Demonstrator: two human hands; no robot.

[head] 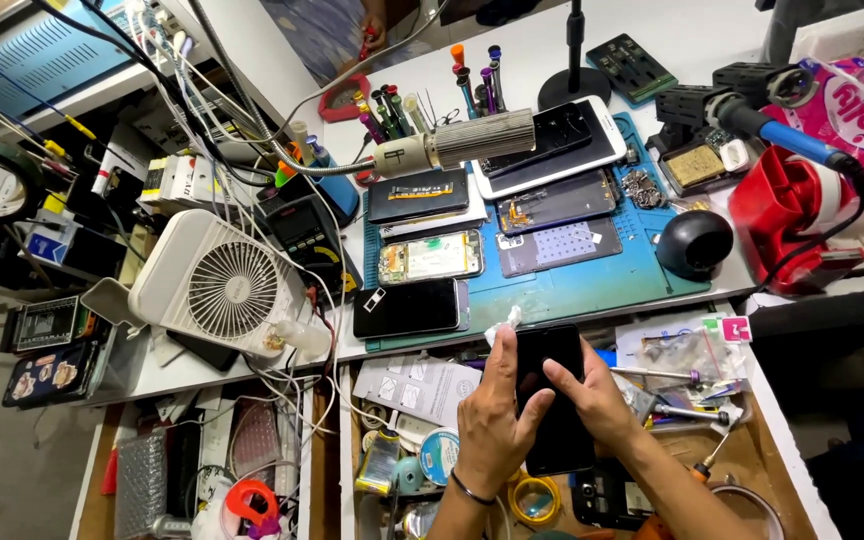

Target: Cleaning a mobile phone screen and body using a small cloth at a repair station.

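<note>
phone: black smartphone (552,400), screen side up, held over the open drawer (752,470), just below the desk edge.
left hand (492,420): fingers curl round the phone's left side, thumb lies across the glass. A bit of white cloth or wipe (504,325) sticks up behind the fingertips.
right hand (592,395): fingers bent close together, pressing on the glass near the top. Holds nothing else, as far as I can see.
risk 1: phone may slip & drop into the drawer, bc only one hand grips it and hard tools lie under it.
risk 2: pushing too hard could crack or lift the glass.
risk 3: grit on the cloth could scratch it.
pkg, top right: pink & white plastic bag (852,100) w/ big round letters, behind the red stand (792,215).
pkg, right of phone: clear small bags (682,350) w/ a pink & white tag.
label: white sheet w/ little squares (417,385) at the drawer's top left.
mat: blue work mat (592,285) w/ more phones, well above the hands.
</note>
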